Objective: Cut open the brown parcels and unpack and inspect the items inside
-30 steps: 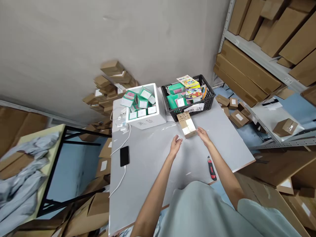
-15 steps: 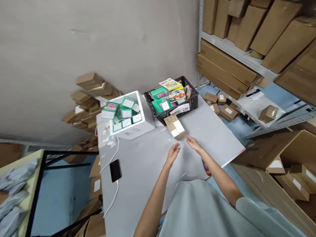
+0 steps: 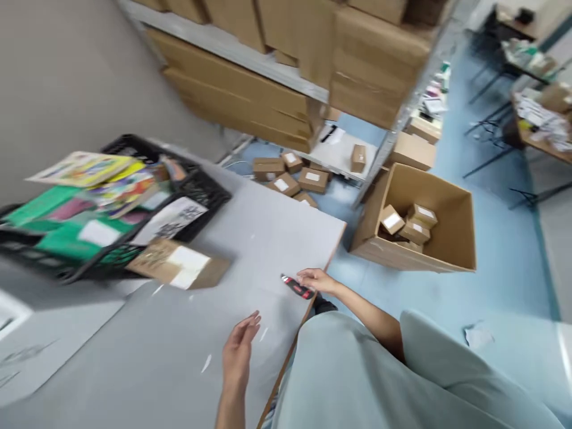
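Note:
A red and black utility knife [image 3: 298, 288] lies by the table's right edge, its pale tip pointing left. My right hand [image 3: 316, 279] is at the knife's far side, fingers stretched out along it; whether they touch it cannot be made out. Over the grey tabletop [image 3: 170, 351] hovers my left hand [image 3: 240, 342], holding nothing, fingers loosely apart. A small brown cardboard box [image 3: 179, 262] with a white label and handwriting rests against a black plastic crate [image 3: 214, 193]. Inside the crate are green packs [image 3: 58, 205] and colourful booklets [image 3: 84, 170], blurred by motion.
A white foam box [image 3: 44, 351] stands at the left. Beyond the table's right edge, a large open carton [image 3: 451, 238] holds several small boxes. More small boxes [image 3: 286, 182] lie on the blue floor below shelving [image 3: 245, 56] stacked with cartons. Other tables [image 3: 547, 137] stand far right.
My view has swung right and closer to the table. My right hand has left the small box's side and come to the utility knife; my left hand is farther from the box.

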Action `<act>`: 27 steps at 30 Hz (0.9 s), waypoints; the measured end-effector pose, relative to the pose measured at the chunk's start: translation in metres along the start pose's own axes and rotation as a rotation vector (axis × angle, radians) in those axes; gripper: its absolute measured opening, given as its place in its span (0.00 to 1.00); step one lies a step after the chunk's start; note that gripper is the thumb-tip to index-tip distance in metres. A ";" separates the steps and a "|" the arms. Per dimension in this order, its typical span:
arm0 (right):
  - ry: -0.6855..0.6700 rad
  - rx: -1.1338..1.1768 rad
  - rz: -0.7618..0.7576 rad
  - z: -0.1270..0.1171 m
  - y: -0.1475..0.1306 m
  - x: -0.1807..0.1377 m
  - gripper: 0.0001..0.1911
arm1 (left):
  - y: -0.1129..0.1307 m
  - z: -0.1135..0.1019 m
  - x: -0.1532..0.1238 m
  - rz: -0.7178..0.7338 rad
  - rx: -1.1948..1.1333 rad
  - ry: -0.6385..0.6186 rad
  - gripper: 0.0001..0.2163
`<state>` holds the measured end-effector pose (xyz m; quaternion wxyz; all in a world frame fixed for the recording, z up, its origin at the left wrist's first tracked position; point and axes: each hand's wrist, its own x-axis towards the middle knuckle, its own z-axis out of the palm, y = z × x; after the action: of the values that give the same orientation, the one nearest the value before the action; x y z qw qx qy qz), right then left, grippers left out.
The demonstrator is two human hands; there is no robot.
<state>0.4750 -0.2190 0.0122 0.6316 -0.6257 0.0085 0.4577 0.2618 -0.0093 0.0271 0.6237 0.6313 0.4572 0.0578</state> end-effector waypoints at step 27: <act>0.520 0.218 -0.145 -0.266 0.105 -0.309 0.35 | -0.048 0.345 -0.229 0.065 0.025 -0.772 0.22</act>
<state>0.3835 -0.6283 0.0531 0.7028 -0.6495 0.1743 0.2319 0.3279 -0.4207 0.0266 0.7402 0.6283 0.1689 -0.1698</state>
